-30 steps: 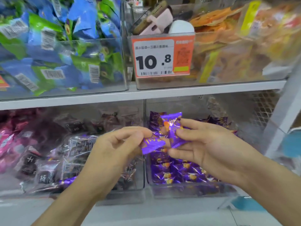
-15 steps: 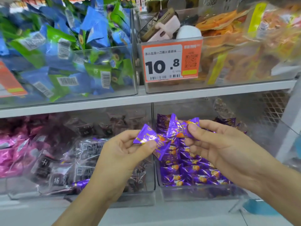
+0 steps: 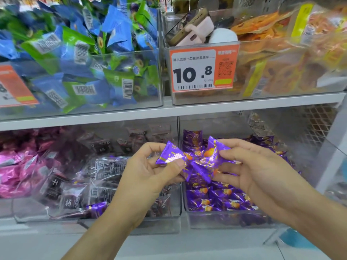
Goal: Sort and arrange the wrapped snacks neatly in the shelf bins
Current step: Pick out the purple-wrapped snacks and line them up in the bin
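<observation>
Purple wrapped snacks [image 3: 197, 162] held in front of lower shelf, above purple bin [image 3: 225, 220]; likely gathered for aligned placement there. Left hand [image 3: 148, 177] grip pinched on one packet; right hand [image 3: 249, 169] grip clasped on others. Purple bin part filled with matching packets. Stray purple packet [image 3: 95, 208] seen in adjacent dark-snack bin [image 3: 169, 225]. Blue-green packets [image 3: 84, 59] heaped in upper bin.

Two hands [image 3: 148, 177], four bins [image 3: 221, 220]

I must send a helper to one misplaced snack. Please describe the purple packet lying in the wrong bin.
Find the lower shelf's middle bin, filled with dark clear-wrapped snacks. At its front bottom lies one purple packet, the only purple one there.
</observation>
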